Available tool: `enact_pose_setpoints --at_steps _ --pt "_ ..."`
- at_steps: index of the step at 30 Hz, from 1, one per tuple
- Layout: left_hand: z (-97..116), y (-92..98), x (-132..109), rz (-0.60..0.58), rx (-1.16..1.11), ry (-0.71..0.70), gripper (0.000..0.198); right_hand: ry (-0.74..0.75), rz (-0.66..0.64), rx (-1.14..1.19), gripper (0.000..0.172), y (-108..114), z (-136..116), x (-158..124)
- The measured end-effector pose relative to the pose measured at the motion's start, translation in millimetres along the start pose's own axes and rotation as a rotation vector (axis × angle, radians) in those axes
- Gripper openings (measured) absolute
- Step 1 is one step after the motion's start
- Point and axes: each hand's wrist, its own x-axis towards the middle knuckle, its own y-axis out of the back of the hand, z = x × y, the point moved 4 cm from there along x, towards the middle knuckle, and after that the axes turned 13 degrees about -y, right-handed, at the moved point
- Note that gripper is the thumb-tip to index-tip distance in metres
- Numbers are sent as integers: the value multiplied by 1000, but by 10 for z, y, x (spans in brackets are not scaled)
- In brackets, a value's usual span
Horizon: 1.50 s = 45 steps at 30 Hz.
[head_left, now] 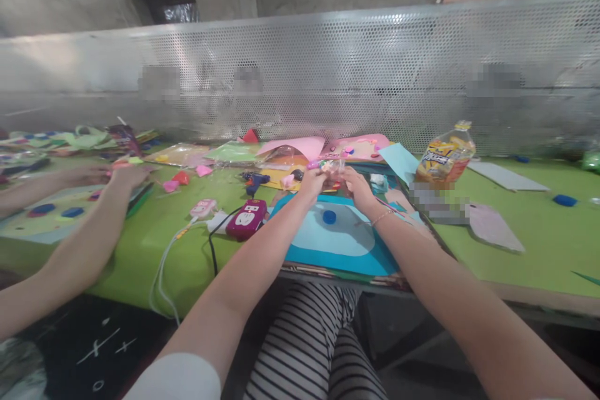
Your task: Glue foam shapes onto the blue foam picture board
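Note:
Both of my hands meet over the far side of a blue sheet. My left hand and my right hand pinch what looks like a small clear plastic bag with coloured bits in it; its details are blurred. Below them lies a light blue panel on a darker blue sheet. A dark blue bottle cap rests on the panel. Near my left hand is a pink piece on yellow paper. A teal-and-white item sits beyond my right hand.
Left of my arms are a blue glue gun, a maroon power bank and cables. A co-worker's arms work further left. A bottle with yellow label stands right; a perforated metal panel rises behind.

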Motion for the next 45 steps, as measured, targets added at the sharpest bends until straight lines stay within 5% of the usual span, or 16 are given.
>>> enact_pose_setpoints --at_steps 9,14,22,26,34,39,45 --pt "72 -29 0 13 -145 -59 10 -46 -69 64 57 -154 33 -25" --pt "22 -23 -39 58 -156 59 8 -17 4 114 45 12 22 8" --pt "31 -63 -36 -45 -120 10 16 25 44 40 28 36 32 10" --pt "33 -10 -5 19 -120 -41 15 176 73 -91 30 34 5 30" --pt "18 -24 8 26 -317 108 13 451 82 -614 24 -19 -63 -63" --pt "17 -45 5 8 -351 131 10 470 202 -492 23 20 -94 -60" --pt "63 -47 -45 45 -334 173 20 399 35 -467 27 -4 10 35"
